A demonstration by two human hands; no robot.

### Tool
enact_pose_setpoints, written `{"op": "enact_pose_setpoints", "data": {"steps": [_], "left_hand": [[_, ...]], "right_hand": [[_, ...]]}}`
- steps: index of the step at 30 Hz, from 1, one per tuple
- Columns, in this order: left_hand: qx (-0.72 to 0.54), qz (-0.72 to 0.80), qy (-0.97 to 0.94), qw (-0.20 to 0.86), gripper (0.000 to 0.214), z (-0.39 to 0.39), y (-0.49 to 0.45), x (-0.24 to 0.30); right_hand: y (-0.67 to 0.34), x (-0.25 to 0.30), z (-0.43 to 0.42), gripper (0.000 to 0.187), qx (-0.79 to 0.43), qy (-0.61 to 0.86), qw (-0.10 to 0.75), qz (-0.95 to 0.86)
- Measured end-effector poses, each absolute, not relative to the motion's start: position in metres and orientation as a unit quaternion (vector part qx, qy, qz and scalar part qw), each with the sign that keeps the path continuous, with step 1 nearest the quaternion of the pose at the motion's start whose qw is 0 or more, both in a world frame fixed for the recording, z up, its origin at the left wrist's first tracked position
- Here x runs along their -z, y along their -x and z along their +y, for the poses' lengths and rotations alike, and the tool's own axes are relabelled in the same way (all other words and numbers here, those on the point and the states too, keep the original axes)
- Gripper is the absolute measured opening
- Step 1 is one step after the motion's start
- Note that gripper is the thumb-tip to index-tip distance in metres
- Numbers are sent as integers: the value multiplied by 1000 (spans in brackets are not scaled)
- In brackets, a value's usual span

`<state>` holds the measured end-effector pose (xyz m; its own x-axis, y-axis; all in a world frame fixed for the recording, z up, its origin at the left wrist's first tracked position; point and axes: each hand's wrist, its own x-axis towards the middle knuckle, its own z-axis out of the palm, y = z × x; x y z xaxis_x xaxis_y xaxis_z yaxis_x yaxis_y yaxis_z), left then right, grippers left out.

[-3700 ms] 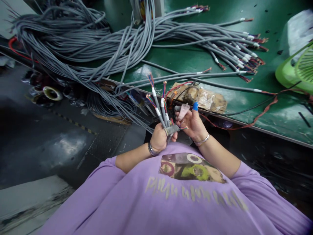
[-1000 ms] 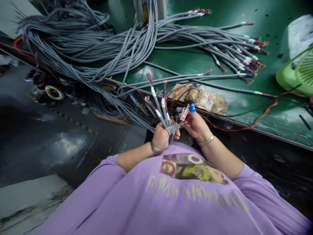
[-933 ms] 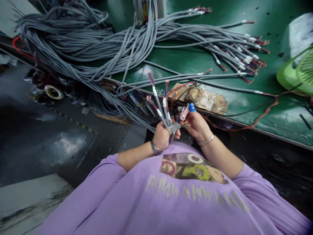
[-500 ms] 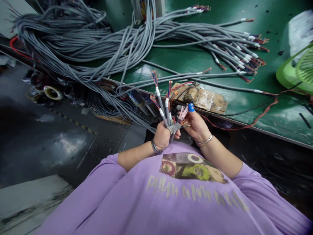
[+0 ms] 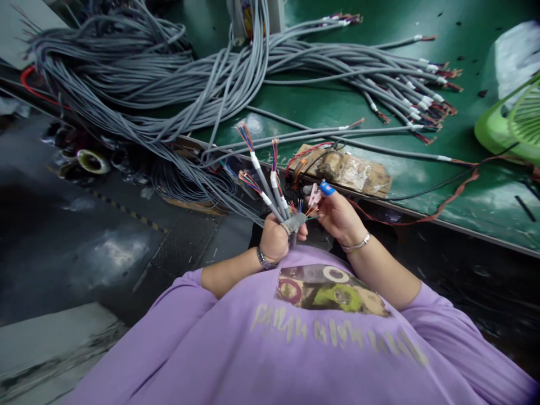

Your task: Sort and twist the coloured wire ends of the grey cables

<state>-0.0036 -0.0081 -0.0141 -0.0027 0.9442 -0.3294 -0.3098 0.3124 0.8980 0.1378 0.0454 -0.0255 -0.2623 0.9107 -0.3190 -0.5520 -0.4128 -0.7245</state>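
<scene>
My left hand [image 5: 275, 239] is closed around several grey cables [image 5: 265, 183], whose white-banded ends fan upward with red, blue and orange wires showing. A grey wrap [image 5: 294, 223] sits at that hand's thumb, and thin loose coloured wires [image 5: 310, 211] stick out beside it toward the right. Between the thumb and fingers of my right hand [image 5: 340, 216] is a small pink clip-like piece [image 5: 314, 194]. The right thumb wears a blue cover [image 5: 327, 188]. My right fingertips are close to the loose wires; whether they touch is unclear.
A thick bundle of grey cables [image 5: 169, 84] lies across the green table [image 5: 442, 118]. By the table's front edge is a worn cardboard piece [image 5: 363, 173] with wires. A green fan [image 5: 506, 121] stands at right. Coiled cables [image 5: 181, 185] hang below the edge.
My left hand and its cables have moved slightly left, and the cable ends tilt more leftward. The loose wires now spread apart more. My right hand has barely moved.
</scene>
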Motion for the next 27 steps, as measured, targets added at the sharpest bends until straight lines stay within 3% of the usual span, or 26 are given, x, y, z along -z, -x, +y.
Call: {"op": "enact_pose_setpoints", "data": {"steps": [13, 19, 27], "left_hand": [[-487, 506, -310, 641, 37, 1, -3, 17], [-484, 502, -310, 646, 36, -3, -2, 18], [-498, 499, -342, 622, 38, -13, 8, 21]], "right_hand": [[-130, 29, 47, 51, -777, 357, 478, -200], [-129, 31, 46, 50, -772, 344, 513, -152], [-151, 32, 34, 62, -829, 305, 404, -237]]}}
